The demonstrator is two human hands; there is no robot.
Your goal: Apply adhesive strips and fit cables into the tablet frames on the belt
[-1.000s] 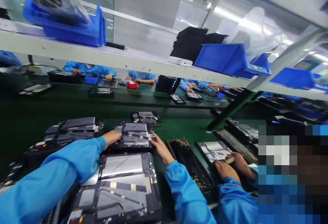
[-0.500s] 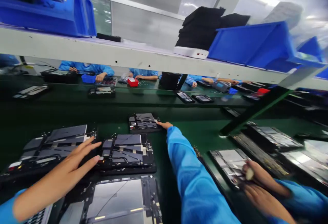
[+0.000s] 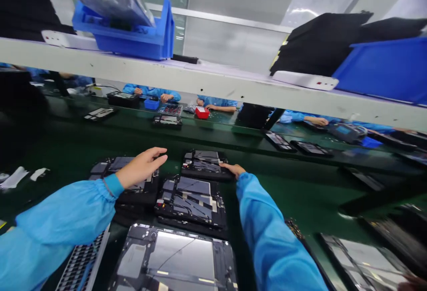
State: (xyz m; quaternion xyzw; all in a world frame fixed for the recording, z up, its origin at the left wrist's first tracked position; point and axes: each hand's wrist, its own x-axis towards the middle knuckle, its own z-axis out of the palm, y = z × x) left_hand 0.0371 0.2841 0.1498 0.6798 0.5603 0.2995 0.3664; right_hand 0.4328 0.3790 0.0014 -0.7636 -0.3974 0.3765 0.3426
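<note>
My left hand (image 3: 144, 166) hovers over the left opened tablet (image 3: 115, 164), fingers stretched toward the right and thumb apart, holding nothing. My right hand (image 3: 233, 169) grips the right edge of the far opened tablet (image 3: 200, 166), whose batteries and thin black cables show. Its lower fingers are hidden at that edge. Just nearer than this lies another opened tablet (image 3: 190, 200), batteries up, on a dark stack. A larger opened tablet (image 3: 176, 255) with a silvery battery panel is closest to me.
A white shelf (image 3: 213, 80) crosses above the green bench (image 3: 300, 193), bearing a blue bin (image 3: 133, 40) and black stacks (image 3: 316, 42). A gridded tray (image 3: 83, 255) lies at lower left. More opened tablets (image 3: 363, 260) lie right. People in blue sleeves work across the bench.
The view has swung left. My left hand has moved forward and right, toward the far tablet. My right hand stays at that tablet's right edge. The co-worker's hands have mostly left the view.
</note>
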